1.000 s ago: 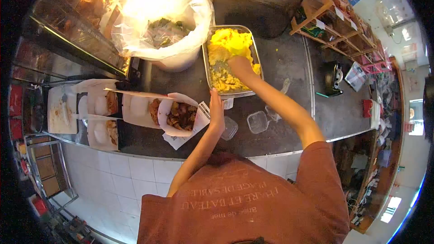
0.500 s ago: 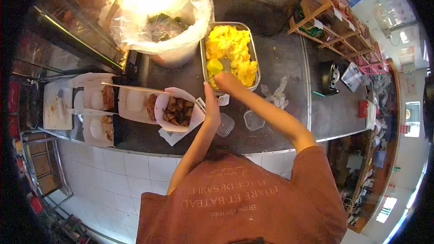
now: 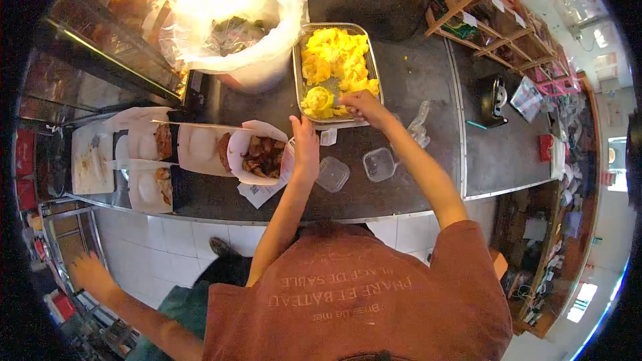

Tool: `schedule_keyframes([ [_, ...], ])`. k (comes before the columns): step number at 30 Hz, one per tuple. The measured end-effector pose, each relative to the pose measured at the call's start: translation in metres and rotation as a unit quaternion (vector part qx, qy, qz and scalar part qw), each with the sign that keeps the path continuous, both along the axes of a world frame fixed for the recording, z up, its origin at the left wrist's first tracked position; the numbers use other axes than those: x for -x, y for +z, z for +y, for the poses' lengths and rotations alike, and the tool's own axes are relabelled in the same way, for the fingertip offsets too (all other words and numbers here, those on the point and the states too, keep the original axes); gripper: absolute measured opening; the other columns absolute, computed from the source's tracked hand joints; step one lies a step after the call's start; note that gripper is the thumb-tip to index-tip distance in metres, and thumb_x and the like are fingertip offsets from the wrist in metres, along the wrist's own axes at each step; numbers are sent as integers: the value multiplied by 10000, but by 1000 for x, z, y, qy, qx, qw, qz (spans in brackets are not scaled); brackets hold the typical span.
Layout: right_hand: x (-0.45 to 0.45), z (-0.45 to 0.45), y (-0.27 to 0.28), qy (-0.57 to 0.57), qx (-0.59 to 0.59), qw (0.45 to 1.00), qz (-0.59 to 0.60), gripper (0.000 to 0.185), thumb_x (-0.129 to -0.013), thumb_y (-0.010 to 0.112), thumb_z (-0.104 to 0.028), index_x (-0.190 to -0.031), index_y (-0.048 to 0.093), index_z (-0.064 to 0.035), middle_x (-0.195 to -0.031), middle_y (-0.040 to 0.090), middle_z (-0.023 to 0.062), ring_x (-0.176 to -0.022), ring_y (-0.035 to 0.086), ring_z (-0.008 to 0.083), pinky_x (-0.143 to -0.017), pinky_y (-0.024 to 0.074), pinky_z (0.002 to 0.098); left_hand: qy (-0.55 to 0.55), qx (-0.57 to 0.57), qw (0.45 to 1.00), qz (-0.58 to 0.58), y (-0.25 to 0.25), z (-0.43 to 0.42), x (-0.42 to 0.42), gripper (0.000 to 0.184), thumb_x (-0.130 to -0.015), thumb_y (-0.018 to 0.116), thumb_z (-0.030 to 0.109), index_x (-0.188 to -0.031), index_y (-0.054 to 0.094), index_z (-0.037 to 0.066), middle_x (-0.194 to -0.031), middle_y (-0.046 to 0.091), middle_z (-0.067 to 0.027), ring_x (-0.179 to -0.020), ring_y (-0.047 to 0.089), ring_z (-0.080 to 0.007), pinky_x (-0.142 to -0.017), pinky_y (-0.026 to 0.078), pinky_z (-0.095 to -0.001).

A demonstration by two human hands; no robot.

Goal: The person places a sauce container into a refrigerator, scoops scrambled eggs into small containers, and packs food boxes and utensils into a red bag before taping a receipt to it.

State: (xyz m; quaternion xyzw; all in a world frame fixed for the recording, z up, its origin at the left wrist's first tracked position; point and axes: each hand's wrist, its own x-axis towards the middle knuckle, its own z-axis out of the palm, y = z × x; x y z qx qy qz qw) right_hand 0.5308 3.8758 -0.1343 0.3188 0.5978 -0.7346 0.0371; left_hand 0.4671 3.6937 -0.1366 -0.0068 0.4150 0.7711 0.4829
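My right hand is closed on the handle of a yellow scoop, which holds yellow food inside the near end of a metal tray. Soft yellow food, like mashed potato or scrambled egg, fills much of that tray. My left hand has its fingers stretched out, tips by the tray's near left corner; whether they touch the rim I cannot tell. Just left of that hand stands a white paper carton with browned chunks of food in it.
Open cartons with browned food and a cutting board line the left. A bag-lined bucket stands behind. Clear plastic lids lie near the front edge. Another person's hand reaches in at lower left.
The scoop has turned and now shows yellow food in it; my right hand has shifted right. My left hand has dropped slightly. Another person's arm has come into view at lower left.
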Motion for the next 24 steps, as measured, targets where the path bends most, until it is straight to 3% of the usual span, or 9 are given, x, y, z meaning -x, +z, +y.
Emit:
schedule_keyframes([
  [3, -16, 5, 3, -37, 82, 995, 47, 165, -827, 547, -193, -822, 581, -31, -501, 355, -73, -382, 288, 11, -346, 223, 175, -9, -4, 999, 38, 2, -6, -6, 733, -858, 148, 582, -1357, 103, 48, -1424, 66, -115, -1316, 54, -213, -1047, -11, -345],
  [8, -77, 7, 28, -65, 145, 983, 89, 191, -826, 551, -212, -709, 535, -62, -475, 360, -64, -368, 296, 26, -332, 229, 189, 91, 96, 988, 76, -7, -22, -35, 494, -888, 433, 292, -1265, 299, 4, -1221, 400, -140, -1109, 424, -229, -924, 347, -338],
  [11, -127, -11, 53, -115, 104, 987, 42, 264, -824, 554, -218, -602, 492, -88, -459, 358, -56, -357, 307, 30, -328, 233, 186, -48, 146, 953, 261, -23, -34, -58, 405, -817, 545, 178, -1157, 411, 4, -1138, 480, -127, -983, 516, -232, -854, 411, -333],
  [12, -148, -12, 52, -116, 91, 989, 34, 273, -821, 559, -219, -589, 491, -91, -459, 368, -51, -359, 321, 29, -329, 235, 184, -114, 171, 884, 419, -4, -32, -65, 576, -698, 660, 129, -1184, 381, -3, -1127, 480, -139, -994, 497, -265, -870, 388, -359],
  [15, -199, -28, 46, -116, -7, 992, -55, 223, -824, 559, -229, -675, 563, -62, -465, 395, -37, -348, 343, 45, -321, 256, 204, -127, 128, 713, 677, 4, -17, -89, 800, -584, 739, 142, -1238, 306, -15, -1108, 480, -161, -1008, 469, -314, -888, 360, -390],
  [18, -218, -53, 31, -161, -80, 979, -93, 166, -813, 566, -190, -817, 620, -33, -504, 469, 23, -403, 438, 118, -370, 337, 249, -139, 84, 696, 700, -14, 3, -105, 968, -528, 762, 125, -1307, 199, 11, -1066, 471, -182, -976, 440, -357, -892, 328, -425],
  [19, -220, -60, 21, -125, -235, 963, -46, 162, -805, 567, -169, -874, 614, -31, -527, 476, 40, -439, 457, 146, -403, 360, 265, -158, 88, 700, 691, -20, 8, -106, 982, -521, 768, 132, -1305, 192, -4, -1082, 471, -183, -991, 443, -355, -892, 334, -418],
  [21, -220, -78, -3, -42, -520, 852, 46, 227, -787, 569, -128, -988, 601, -27, -574, 489, 74, -512, 494, 204, -468, 406, 297, -197, 95, 708, 671, -30, 14, -109, 1011, -507, 781, 146, -1301, 180, -32, -1113, 472, -185, -1021, 449, -350, -893, 345, -404],
  [24, -222, -101, -18, 17, -648, 761, -25, 324, -758, 565, -85, -1079, 555, -38, -638, 478, 100, -599, 503, 245, -540, 420, 326, -193, 114, 706, 672, -38, 17, -112, 1028, -501, 785, 147, -1303, 172, -42, -1103, 480, -185, -1007, 462, -338, -883, 354, -396],
])
